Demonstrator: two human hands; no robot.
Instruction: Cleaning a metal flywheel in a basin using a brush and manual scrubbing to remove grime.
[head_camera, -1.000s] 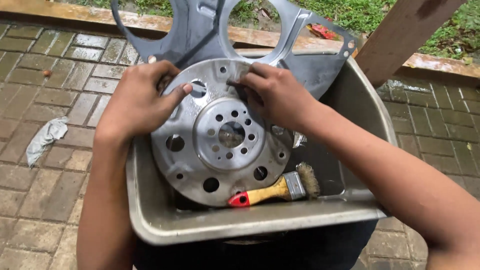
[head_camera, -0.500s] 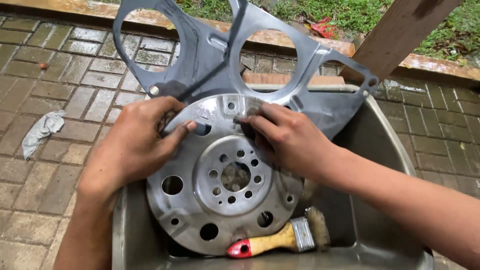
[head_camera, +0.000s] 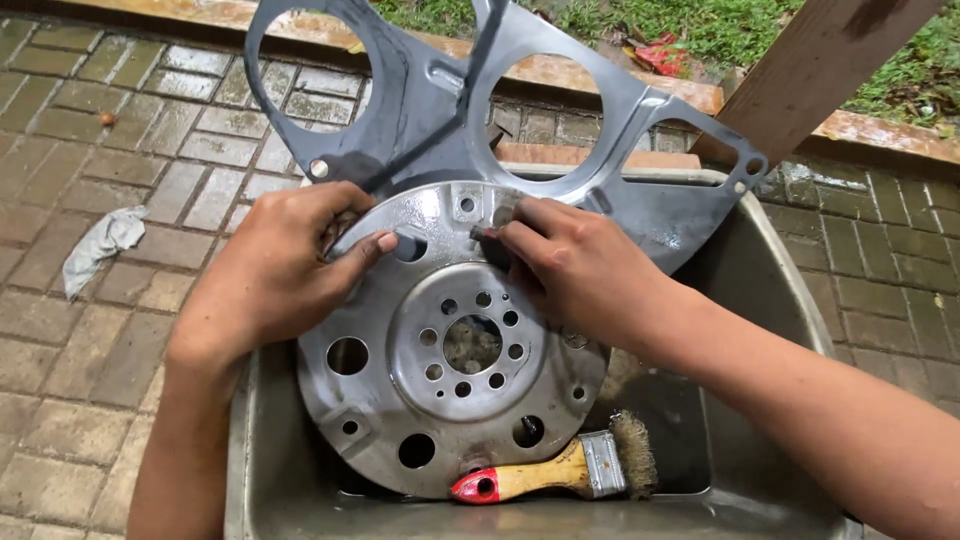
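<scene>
Centre frame: left hand (head_camera: 275, 270) and right hand (head_camera: 580, 265) are gripping the top rim of a round metal disc (head_camera: 445, 350), standing tilted inside a grey tub (head_camera: 780, 300); paintbrush (head_camera: 560, 470) lying below.

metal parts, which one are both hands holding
The round disc with the ring of holes, standing in the tub. Left hand and right hand grip its top edge. The flat plate with two big cutouts leans behind, untouched.
</scene>
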